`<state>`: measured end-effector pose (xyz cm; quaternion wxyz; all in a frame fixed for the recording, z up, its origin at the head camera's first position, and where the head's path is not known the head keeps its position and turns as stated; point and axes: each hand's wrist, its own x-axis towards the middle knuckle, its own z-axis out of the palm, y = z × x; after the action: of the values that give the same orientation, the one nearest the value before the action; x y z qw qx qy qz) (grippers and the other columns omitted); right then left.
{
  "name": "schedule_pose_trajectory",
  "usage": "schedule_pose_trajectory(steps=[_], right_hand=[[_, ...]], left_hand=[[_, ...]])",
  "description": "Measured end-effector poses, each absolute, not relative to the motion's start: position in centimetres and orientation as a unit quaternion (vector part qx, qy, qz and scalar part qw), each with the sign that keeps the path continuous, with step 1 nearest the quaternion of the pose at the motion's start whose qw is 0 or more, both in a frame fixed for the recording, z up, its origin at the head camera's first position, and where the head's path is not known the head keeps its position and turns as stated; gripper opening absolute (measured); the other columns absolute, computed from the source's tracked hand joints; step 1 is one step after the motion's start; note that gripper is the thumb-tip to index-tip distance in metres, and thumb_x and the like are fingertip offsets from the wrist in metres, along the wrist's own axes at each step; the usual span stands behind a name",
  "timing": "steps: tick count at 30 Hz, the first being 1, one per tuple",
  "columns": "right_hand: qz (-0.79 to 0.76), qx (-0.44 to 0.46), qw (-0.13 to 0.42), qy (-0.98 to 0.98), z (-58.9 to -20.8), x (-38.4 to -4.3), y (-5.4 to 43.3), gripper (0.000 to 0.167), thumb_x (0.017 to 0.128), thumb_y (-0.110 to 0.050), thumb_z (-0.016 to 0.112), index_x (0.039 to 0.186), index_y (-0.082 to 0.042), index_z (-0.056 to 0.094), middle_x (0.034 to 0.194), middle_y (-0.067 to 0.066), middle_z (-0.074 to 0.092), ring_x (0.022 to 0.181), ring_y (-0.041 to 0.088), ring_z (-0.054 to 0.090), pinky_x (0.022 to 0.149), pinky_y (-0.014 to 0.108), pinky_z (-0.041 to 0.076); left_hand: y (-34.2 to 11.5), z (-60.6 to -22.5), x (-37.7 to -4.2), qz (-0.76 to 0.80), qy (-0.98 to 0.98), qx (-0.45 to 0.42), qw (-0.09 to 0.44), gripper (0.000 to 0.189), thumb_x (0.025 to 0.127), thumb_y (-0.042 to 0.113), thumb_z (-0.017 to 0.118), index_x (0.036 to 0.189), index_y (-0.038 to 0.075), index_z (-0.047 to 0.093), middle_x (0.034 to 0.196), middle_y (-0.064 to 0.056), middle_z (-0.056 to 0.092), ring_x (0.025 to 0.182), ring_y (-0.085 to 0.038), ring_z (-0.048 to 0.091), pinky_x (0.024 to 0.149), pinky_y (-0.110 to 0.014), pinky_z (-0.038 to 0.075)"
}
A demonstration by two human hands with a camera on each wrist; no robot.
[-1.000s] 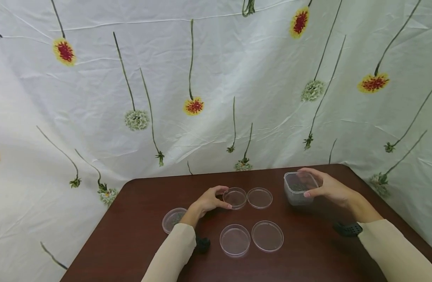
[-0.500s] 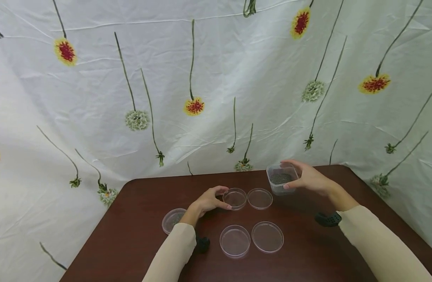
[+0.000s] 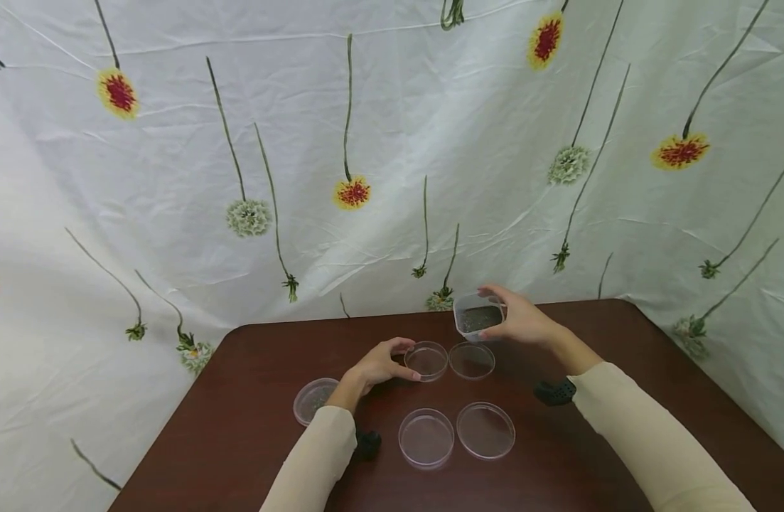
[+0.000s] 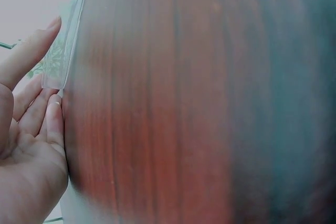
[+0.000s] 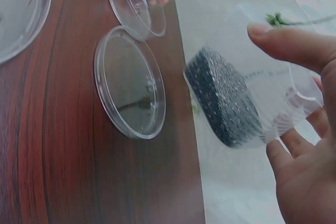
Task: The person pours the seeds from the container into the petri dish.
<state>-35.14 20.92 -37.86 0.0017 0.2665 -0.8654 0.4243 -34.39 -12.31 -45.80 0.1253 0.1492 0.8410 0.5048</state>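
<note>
Red-brown table [image 3: 238, 419], four clear round dishes [image 3: 426, 361], dish with specks [image 3: 311, 401]

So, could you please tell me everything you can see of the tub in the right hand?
The tub is see-through, box-shaped with rounded corners, and looks like plastic. No lid shows. Dark, pale-speckled grains fill its lower part. The right hand grips its side, holding it clear of the table, apart from the nearest dish. Its exact tilt is hard to judge.

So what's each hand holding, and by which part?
Right hand: plastic tub of dark granules, by its side walls. Left hand: a clear petri dish, by its edge.
</note>
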Motion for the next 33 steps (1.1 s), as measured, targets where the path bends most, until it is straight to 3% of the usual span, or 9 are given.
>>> schedule_pose_trajectory(steps=[14, 33], right_hand=[[0.302, 0.325, 0.089, -0.892, -38.5, -36.3, 16.5, 0.095, 0.076, -0.015, 0.093, 0.152, 0.008, 0.040, 0.150, 0.025, 0.048, 0.139, 0.044, 0.042, 0.113, 0.059, 0.034], [0.200, 0.335, 0.111, -0.914, -39.3, -35.2, 12.8, 0.096, 0.076, -0.009, 0.094, 0.156, -0.004, 0.041, 0.157, 0.020, 0.041, 0.145, 0.042, 0.035, 0.112, 0.058, 0.036]], left_hand=[[-12.2, -45.8, -34.3, 0.506, 0.841, 0.147, 0.119, 0.073, 0.080, 0.015, 0.092, 0.144, 0.008, 0.058, 0.144, -0.015, 0.055, 0.138, -0.036, 0.045, 0.112, -0.055, 0.036], [-12.3, -45.6, -34.3, 0.509, 0.838, 0.148, 0.130, 0.072, 0.080, 0.013, 0.092, 0.144, 0.008, 0.058, 0.145, -0.013, 0.055, 0.138, -0.035, 0.045, 0.112, -0.054, 0.037]])
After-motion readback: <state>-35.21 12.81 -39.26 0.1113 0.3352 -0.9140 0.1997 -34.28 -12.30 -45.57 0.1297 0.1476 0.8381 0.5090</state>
